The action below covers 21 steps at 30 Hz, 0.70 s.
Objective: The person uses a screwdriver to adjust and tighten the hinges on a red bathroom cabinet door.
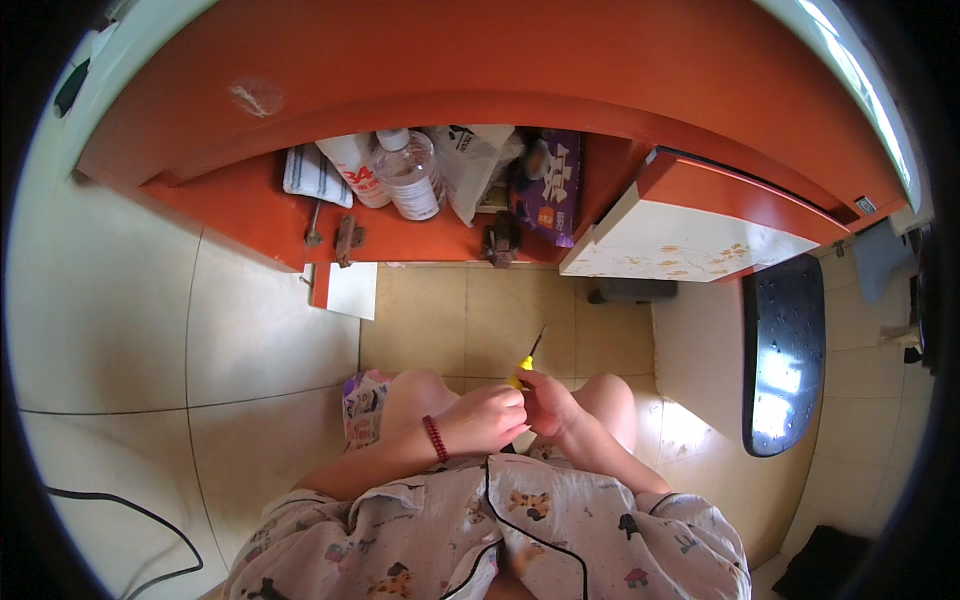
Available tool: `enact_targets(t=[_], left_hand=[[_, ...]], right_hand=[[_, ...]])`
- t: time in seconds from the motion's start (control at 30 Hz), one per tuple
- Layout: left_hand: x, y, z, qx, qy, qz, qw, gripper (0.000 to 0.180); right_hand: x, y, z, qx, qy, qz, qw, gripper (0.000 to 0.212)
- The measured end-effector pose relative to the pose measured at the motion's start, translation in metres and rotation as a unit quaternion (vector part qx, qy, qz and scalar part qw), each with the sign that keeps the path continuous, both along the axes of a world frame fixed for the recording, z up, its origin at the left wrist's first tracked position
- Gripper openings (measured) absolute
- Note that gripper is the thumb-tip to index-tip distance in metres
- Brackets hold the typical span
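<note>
A screwdriver (526, 365) with a yellow handle and a thin dark shaft points up and away from my lap. My right hand (550, 405) is closed around its handle, thumb along the yellow part. Pressed close against it on the left, my left hand (480, 418) has its fingers curled in; what they hold, if anything, is hidden. A dark red bead bracelet (436, 439) circles my left wrist. Both hands are between my knees, in front of an open orange cabinet (400, 240). Two rusty hinges (499, 240) sit on its front edge.
The cabinet holds a clear bottle (408, 180), a white bottle (356, 170), a striped cloth (317, 177), a plastic bag (468, 165) and a purple package (546, 190). A white door panel (690, 243) is at the right. A purple-white packet (364, 410) lies beside my left knee. A black cable (150, 520) crosses the floor.
</note>
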<state>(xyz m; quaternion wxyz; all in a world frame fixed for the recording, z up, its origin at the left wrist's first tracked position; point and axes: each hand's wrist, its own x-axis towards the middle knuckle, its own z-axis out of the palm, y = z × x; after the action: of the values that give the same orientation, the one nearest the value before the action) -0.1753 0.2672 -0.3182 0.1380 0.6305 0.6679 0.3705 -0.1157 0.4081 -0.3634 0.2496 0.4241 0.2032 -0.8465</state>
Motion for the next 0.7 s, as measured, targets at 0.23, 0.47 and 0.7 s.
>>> enact_targets(t=[0.23, 0.47, 0.7], left_hand=[[-0.055, 0.016, 0.032, 0.059, 0.097, 0.374, 0.921, 0.02], [-0.12, 0.047, 0.049, -0.041, 0.287, 0.344, 0.893, 0.048], [-0.125, 0.052, 0.036, -0.07, 0.317, 0.319, 0.891, 0.035]], right_hand=[[-0.004, 0.007, 0.017, -0.006, 0.01, -0.043, 0.999, 0.021], [0.001, 0.011, 0.008, -0.006, -0.011, -0.073, 0.997, 0.026], [0.008, 0.015, 0.006, -0.002, -0.026, -0.096, 0.995, 0.028]])
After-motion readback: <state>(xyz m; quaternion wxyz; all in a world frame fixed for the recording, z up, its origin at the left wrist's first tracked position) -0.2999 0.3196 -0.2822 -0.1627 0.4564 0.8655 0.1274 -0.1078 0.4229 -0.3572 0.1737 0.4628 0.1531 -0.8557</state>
